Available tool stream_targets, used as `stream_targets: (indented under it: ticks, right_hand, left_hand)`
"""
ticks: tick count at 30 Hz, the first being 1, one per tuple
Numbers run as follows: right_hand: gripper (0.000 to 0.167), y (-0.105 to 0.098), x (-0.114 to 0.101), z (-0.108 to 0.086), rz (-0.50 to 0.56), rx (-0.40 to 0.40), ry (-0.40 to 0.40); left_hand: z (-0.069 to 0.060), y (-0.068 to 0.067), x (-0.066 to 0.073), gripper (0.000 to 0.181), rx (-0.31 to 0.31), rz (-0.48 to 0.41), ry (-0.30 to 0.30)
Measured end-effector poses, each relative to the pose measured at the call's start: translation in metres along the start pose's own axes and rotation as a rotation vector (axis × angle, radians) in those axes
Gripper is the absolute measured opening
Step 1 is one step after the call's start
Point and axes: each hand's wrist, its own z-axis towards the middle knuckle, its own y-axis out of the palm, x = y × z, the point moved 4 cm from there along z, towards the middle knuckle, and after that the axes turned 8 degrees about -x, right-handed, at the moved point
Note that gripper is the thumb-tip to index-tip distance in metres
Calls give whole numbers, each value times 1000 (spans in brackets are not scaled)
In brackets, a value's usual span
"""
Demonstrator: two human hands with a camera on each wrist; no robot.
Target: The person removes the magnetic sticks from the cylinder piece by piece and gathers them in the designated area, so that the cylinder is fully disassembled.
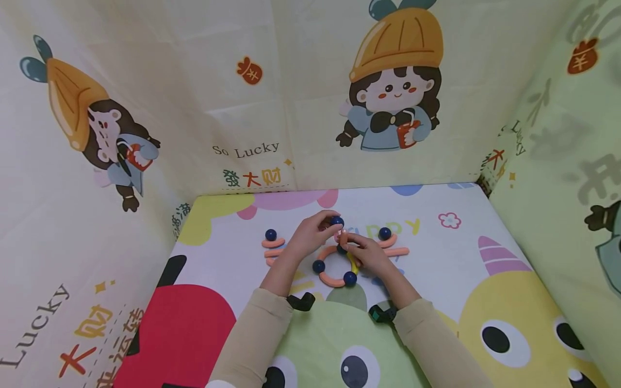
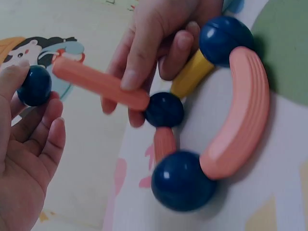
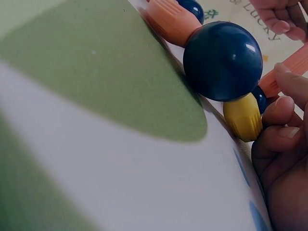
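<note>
My left hand (image 1: 308, 235) pinches a dark blue ball (image 2: 37, 85) between thumb and fingers, above the far side of a toy ring. The ring joins blue balls (image 1: 350, 278) with orange curved rods (image 1: 331, 281) and one yellow rod (image 2: 193, 73). My right hand (image 1: 372, 255) pinches an orange straight rod (image 2: 94, 82) that rises from the ring's far ball (image 2: 164, 110). In the left wrist view, a gap separates the rod's upper end from the held ball. The right hand's lower fingers lie close by the yellow rod.
Left of the ring lie a blue ball (image 1: 270, 235) and several orange rods (image 1: 274, 252). To the right are another blue ball (image 1: 385, 233), a curved orange rod (image 1: 391, 241) and a straight one (image 1: 399, 251). A printed cloth (image 1: 310, 97) hangs behind the table (image 1: 427, 258).
</note>
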Motion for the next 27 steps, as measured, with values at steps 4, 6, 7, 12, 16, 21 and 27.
stream_targets:
  ticks: [4, 6, 7, 12, 16, 21, 27]
  right_hand:
    - [44, 0, -1, 0, 5, -5, 2]
    - [45, 1, -1, 0, 6, -3, 6]
    - [44, 1, -1, -1, 6, 1, 12]
    - [43, 1, 0, -1, 16, 7, 28]
    - [44, 1, 1, 0, 30, 7, 30]
    - [45, 1, 3, 0, 34, 3, 27]
    - [46, 2, 2, 1, 43, -3, 26]
  left_hand:
    - [-5, -9, -13, 48, 48, 2, -10]
    - [-9, -16, -21, 47, 74, -8, -24]
    - [-12, -20, -25, 46, 88, -14, -31]
    - [-25, -44, -52, 47, 187, -7, -88]
    - [-31, -60, -77, 52, 237, 2, -180]
    - [-34, -70, -103, 48, 255, 27, -253]
    - [-36, -69, -129, 42, 228, 28, -343]
